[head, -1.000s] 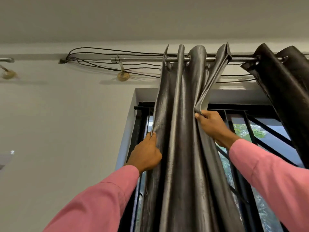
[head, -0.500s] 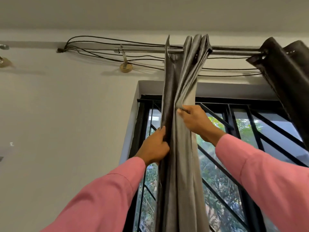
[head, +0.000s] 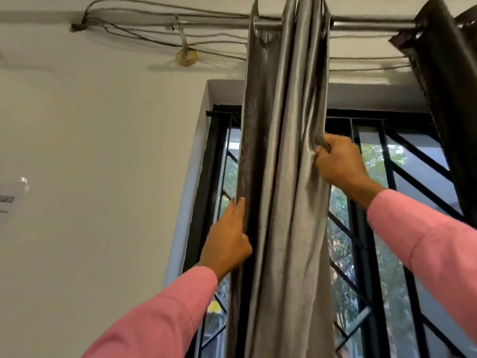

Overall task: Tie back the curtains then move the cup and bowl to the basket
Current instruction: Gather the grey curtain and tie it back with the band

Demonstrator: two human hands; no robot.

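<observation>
A grey curtain [head: 284, 151] hangs bunched into narrow folds from a metal rod [head: 366, 23] over the window. My left hand [head: 227, 244] grips the curtain's left edge at about mid height. My right hand [head: 340, 164] is higher up and clenched on the curtain's right folds, pinching the cloth. A second, darker curtain [head: 449, 78] hangs gathered at the rod's right end. No cup, bowl or basket is in view.
Behind the curtain is a window with black bars [head: 361, 228] and trees outside. A bundle of cables [head: 144, 29] runs along the white wall above the window frame. A rod bracket [head: 185, 56] is fixed to the wall at the left.
The grey curtain has been pushed together into a tighter bunch and more window shows on the right. My view has tilted down a little; both hands still hold the cloth.
</observation>
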